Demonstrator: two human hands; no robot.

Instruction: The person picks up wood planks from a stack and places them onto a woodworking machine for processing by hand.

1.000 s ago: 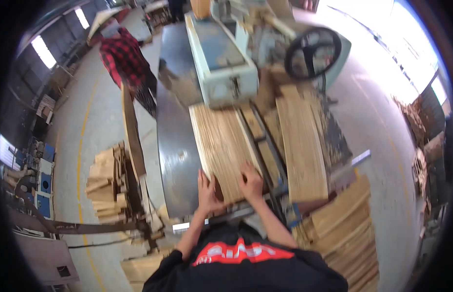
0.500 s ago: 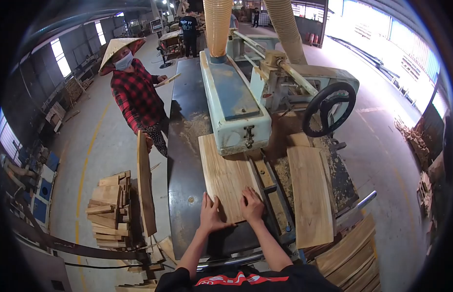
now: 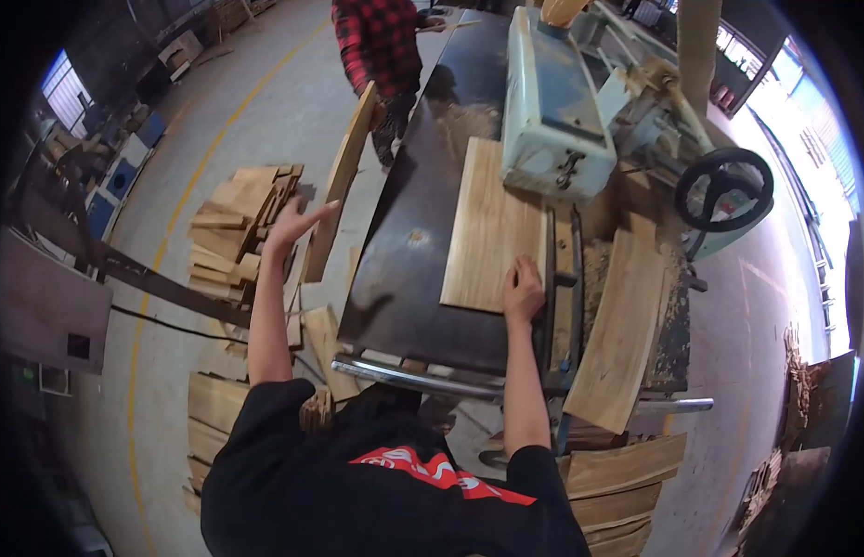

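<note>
Nearest, a stack of pale sawn boards (image 3: 617, 473) lies low on the right, with a round steel rail (image 3: 422, 379) crossing the near edge of the machine table (image 3: 404, 251), a dark, scuffed metal plate dusted with sawdust.

Half a second ago both palms pressed the near end of the flat board (image 3: 492, 227). Now only the right hand (image 3: 523, 290) rests there, palm down with fingers spread on its near right corner and gripping nothing. So a single hand steadies the work. The board is a straight-grained, light yellow rectangle lying flat on the table, its far end just under the machine.

The left hand (image 3: 288, 226) has lifted off and swung left. It is in the air with fingers splayed wide and empty, close to the upright plank (image 3: 339, 186); I cannot tell whether they touch. Rough offcuts (image 3: 237, 223) are heaped on the floor beyond it. A bowed plank (image 3: 622, 325) lies right of the board.

Farther off stand the pale green, chipped housing (image 3: 552, 102) and a black handwheel (image 3: 724, 190). A co-worker in a red checked shirt (image 3: 381, 37) stands by the plank's far end.
</note>
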